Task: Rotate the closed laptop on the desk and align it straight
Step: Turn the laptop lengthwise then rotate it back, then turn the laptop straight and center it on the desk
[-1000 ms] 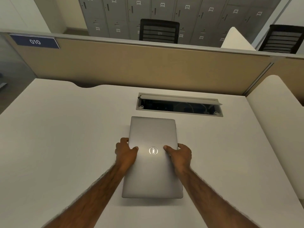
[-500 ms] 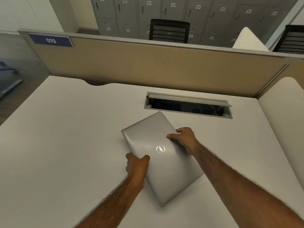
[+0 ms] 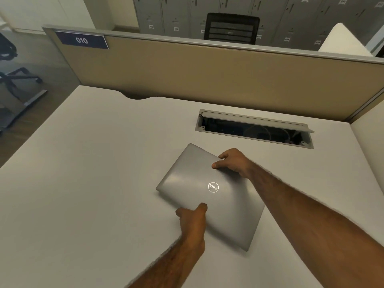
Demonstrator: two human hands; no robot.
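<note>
A closed silver laptop (image 3: pixel 209 194) is lying flat on the white desk (image 3: pixel 93 163), sitting near the middle and turned at a clear slant to the desk's edges, with one corner pointing toward the far left and another toward the near right. The left hand (image 3: pixel 192 220) is gripping the laptop's near-left edge, thumb lying on the lid and fingers curled under out of sight, while the right hand (image 3: pixel 233 161) is clasping the far-right edge, thumb pressing on top. Beyond the laptop, an open cable tray (image 3: pixel 254 129) is sitting recessed in the desk before the tan partition (image 3: pixel 207 73).
</note>
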